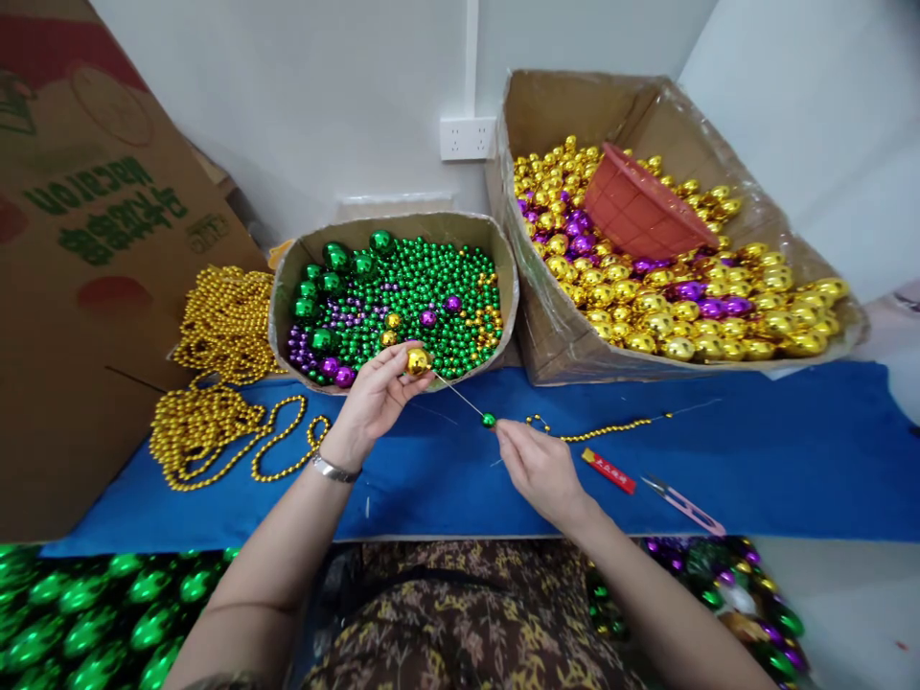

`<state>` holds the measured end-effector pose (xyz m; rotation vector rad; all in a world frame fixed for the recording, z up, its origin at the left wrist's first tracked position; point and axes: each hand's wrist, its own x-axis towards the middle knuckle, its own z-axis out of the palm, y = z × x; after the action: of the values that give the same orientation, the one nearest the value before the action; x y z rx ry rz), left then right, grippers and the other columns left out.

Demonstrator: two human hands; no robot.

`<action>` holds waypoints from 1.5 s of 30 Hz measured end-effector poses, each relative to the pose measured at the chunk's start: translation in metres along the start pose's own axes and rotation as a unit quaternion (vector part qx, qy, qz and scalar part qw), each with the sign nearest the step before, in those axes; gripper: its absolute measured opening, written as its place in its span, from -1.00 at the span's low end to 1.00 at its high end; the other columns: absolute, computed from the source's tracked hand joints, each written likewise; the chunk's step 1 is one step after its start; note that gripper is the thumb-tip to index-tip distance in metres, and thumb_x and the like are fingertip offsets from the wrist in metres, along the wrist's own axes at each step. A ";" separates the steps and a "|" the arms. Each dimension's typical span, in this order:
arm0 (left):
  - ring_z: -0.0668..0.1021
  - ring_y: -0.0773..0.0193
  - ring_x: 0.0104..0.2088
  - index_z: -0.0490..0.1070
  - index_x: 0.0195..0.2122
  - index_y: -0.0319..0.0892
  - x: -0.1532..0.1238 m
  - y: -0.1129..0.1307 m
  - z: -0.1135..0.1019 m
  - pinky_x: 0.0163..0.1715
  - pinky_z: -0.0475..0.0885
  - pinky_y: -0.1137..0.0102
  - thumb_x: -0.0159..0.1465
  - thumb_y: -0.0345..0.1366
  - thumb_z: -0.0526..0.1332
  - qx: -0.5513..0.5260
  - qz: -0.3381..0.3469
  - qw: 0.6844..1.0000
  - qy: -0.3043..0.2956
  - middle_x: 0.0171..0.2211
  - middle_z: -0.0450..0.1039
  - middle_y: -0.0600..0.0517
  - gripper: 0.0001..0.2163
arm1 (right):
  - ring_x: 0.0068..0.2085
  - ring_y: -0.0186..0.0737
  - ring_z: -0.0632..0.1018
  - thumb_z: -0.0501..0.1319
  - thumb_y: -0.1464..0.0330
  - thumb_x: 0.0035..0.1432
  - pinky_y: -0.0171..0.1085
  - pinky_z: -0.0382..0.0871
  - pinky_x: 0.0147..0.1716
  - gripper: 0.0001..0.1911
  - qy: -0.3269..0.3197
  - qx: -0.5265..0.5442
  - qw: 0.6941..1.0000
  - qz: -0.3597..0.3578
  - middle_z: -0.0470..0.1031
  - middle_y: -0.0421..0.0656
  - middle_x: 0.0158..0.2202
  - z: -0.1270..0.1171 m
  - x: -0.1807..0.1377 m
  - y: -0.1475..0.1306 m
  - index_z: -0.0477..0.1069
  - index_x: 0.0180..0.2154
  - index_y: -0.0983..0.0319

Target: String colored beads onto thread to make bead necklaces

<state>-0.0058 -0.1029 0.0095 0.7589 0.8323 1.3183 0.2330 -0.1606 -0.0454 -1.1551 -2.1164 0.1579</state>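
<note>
Pinched in the fingers of my left hand (384,393) is a shiny gold bead (418,361), just over the near rim of the box of small beads (277,321). A thin, straight needle (456,391) runs from the gold bead down to a small green bead (489,420). My right hand (539,470) is closed at that green bead, gripping the needle's lower end; its fingertips hide exactly what else they hold. Beyond the right hand, a short string of small gold beads (604,431) lies on the blue cloth (446,498).
Gold bead strands (208,426) are heaped at the left beside a tall cardboard box (86,383). At right stands a large box (561,355) of gold and purple beads with a red basket (639,206). A red packet (609,471) and pink thread snips (686,505) lie near the front edge.
</note>
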 end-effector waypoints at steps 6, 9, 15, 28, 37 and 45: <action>0.59 0.33 -0.34 0.52 -0.11 -0.23 -0.007 -0.004 0.004 -0.29 0.59 0.42 0.17 -0.26 0.35 0.062 0.013 0.998 -0.011 -0.27 0.55 -0.06 -0.72 | -0.31 -0.23 0.62 -0.02 0.39 0.35 -0.33 0.49 -0.25 -0.72 -0.008 -0.020 1.000 -0.005 0.60 -0.08 -0.32 0.001 0.001 0.001 0.47 -0.18 0.22; 0.57 0.32 -0.30 0.52 -0.09 -0.21 -0.013 -0.009 0.009 -0.30 0.58 0.45 0.15 -0.28 0.36 0.128 0.041 0.990 -0.033 -0.28 0.54 -0.03 -0.71 | -0.30 -0.23 0.62 -0.01 0.40 0.35 -0.33 0.48 -0.25 -0.72 -0.007 -0.035 0.999 -0.014 0.60 -0.07 -0.32 0.002 0.002 0.001 0.47 -0.18 0.23; 0.58 0.30 -0.32 0.51 -0.16 -0.22 -0.017 -0.019 0.011 -0.31 0.57 0.41 0.11 -0.25 0.40 0.096 0.010 0.995 -0.041 -0.30 0.54 -0.04 -0.71 | -0.29 -0.23 0.62 -0.02 0.39 0.36 -0.31 0.50 -0.24 -0.74 -0.005 0.045 0.999 0.003 0.60 -0.09 -0.28 0.003 0.003 0.001 0.44 -0.16 0.22; 0.57 0.28 -0.29 0.49 -0.14 -0.20 0.006 -0.007 -0.001 -0.36 0.51 0.44 0.26 -0.09 0.20 0.294 0.074 0.952 -0.040 -0.18 0.54 -0.10 -0.71 | -0.32 -0.26 0.60 0.00 0.37 0.36 -0.34 0.46 -0.24 -0.79 0.011 0.125 0.991 0.047 0.60 -0.10 -0.28 0.002 -0.001 0.001 0.41 -0.18 0.23; 0.53 0.29 -0.43 0.53 -0.25 -0.17 0.082 -0.016 0.005 -0.36 0.41 0.39 0.21 -0.35 0.19 0.686 0.173 0.697 -0.117 -0.37 0.58 0.01 -0.86 | -0.36 -0.27 0.60 0.00 0.36 0.36 -0.36 0.44 -0.27 -0.79 0.038 0.090 0.992 0.084 0.60 -0.10 -0.32 -0.009 0.000 0.009 0.40 -0.22 0.23; 0.58 0.11 -0.24 0.53 -0.21 -0.18 0.118 0.004 -0.007 -0.16 0.42 0.28 0.28 -0.35 0.07 0.779 0.171 0.603 0.022 -0.26 0.58 -0.10 -0.76 | -0.34 -0.23 0.61 -0.01 0.32 0.36 -0.34 0.45 -0.29 -0.77 0.034 0.067 0.993 0.092 0.60 -0.08 -0.30 -0.014 -0.007 0.018 0.40 -0.22 0.23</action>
<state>-0.0066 0.0149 -0.0004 2.3375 1.9493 0.5656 0.2567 -0.1589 -0.0458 -1.2553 -1.9082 0.3358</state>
